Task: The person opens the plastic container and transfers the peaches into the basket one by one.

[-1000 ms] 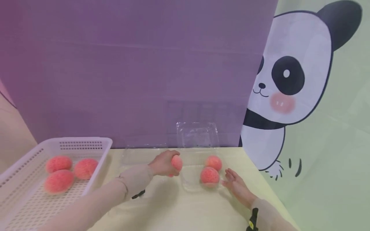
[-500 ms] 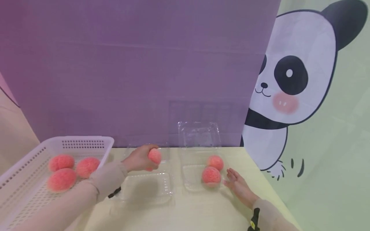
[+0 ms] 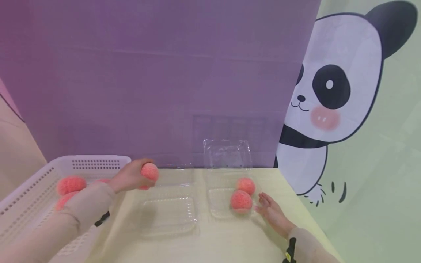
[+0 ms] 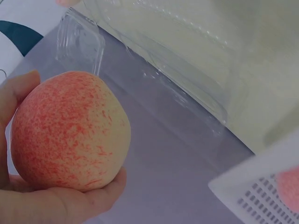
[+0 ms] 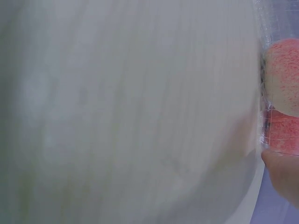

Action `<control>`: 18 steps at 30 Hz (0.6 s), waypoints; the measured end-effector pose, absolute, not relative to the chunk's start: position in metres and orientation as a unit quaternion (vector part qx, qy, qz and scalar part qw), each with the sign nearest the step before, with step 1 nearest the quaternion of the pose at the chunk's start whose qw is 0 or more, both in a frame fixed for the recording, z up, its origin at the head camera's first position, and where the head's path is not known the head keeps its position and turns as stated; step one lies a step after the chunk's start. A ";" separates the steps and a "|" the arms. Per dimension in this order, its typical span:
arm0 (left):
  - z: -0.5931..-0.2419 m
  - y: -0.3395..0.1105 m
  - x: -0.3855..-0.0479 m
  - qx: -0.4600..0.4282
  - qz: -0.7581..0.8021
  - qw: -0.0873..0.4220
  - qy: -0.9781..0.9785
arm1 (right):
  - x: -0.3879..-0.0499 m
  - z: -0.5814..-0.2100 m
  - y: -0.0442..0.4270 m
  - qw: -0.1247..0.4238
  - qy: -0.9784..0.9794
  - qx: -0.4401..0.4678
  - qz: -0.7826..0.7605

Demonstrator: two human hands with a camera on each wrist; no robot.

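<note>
My left hand (image 3: 131,176) grips a peach (image 4: 70,133), red blending to pale yellow. It is held up near the right edge of a white basket (image 3: 95,162). Thumb and fingers wrap round the fruit in the left wrist view. My right hand (image 3: 273,214) has its fingers extended beside a clear plastic clamshell box (image 3: 215,206). Two peaches, one in front (image 3: 241,201) and one behind (image 3: 246,185), sit in that box's right half. In the right wrist view, the thumb (image 5: 282,170) is by the box wall. Whether it touches is unclear.
Another clear clamshell (image 3: 194,215) lies opened to the left of the first, holding no fruit. More peaches (image 3: 71,185) lie in the basket, partly hidden by my left sleeve (image 3: 88,202). A purple panel (image 3: 158,91) rises behind the pale table (image 3: 220,241).
My left hand has travelled left with the peach, from beside the right clamshell across the left one to the basket's edge. My right hand has stayed in place.
</note>
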State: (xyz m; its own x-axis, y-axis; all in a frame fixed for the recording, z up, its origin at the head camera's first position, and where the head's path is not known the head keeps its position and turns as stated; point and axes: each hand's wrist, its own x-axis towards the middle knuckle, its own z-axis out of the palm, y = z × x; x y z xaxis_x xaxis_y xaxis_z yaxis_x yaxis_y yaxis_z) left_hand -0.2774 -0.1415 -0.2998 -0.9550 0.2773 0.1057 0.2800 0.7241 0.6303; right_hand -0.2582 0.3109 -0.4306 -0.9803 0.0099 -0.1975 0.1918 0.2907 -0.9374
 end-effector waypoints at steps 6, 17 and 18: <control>-0.300 -0.164 -0.271 -0.123 -0.338 -0.012 -0.933 | -0.258 -0.430 0.312 0.075 0.797 0.063 -0.596; -0.306 -0.218 -0.264 -0.098 -0.308 -0.010 -0.946 | -0.258 -0.432 0.311 0.074 0.794 0.057 -0.601; -0.306 -0.222 -0.263 -0.097 -0.309 -0.010 -0.946 | -0.258 -0.432 0.311 0.075 0.794 0.058 -0.601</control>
State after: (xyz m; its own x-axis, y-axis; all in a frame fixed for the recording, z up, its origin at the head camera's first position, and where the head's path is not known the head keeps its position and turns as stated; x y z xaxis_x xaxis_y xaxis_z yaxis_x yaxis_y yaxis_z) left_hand -0.2630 -0.2219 -0.3060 -0.9808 0.1904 0.0413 0.1781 0.7905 0.5860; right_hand -0.2579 0.3112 -0.4320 -0.9821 0.0032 -0.1885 0.1822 0.2716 -0.9450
